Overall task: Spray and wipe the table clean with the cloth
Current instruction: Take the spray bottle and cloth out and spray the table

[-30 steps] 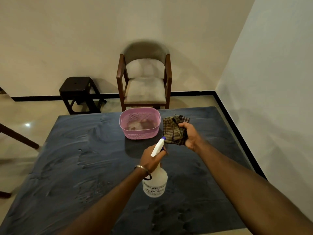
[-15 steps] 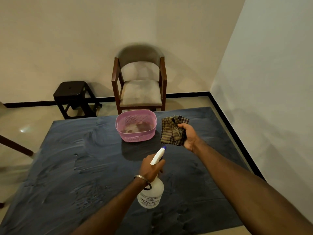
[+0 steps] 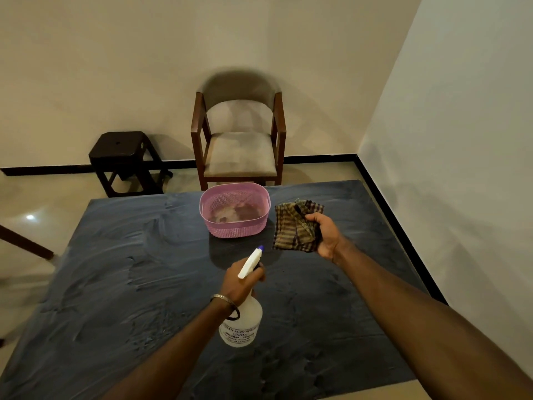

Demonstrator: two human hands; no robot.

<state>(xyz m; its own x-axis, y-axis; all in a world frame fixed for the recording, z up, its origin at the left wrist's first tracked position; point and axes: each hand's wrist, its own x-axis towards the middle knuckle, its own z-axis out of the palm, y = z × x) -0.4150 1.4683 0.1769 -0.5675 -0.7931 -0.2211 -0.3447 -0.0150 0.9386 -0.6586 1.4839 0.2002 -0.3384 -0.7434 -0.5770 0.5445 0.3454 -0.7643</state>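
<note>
My left hand [image 3: 240, 281] grips the spray bottle [image 3: 241, 321], arm extended forward. My right hand [image 3: 326, 236] clutches the cloth [image 3: 294, 226], raised.

Pink basket [image 3: 235, 210] stands at the far middle of the table [image 3: 115, 284]; open tabletop lies around it.

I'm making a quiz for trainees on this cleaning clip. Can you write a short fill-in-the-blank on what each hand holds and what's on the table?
1. The left hand grips a white ____ bottle.
2. The right hand holds a checked ____.
3. The basket on the table is ____ in colour.

Missing words: spray; cloth; pink
</note>
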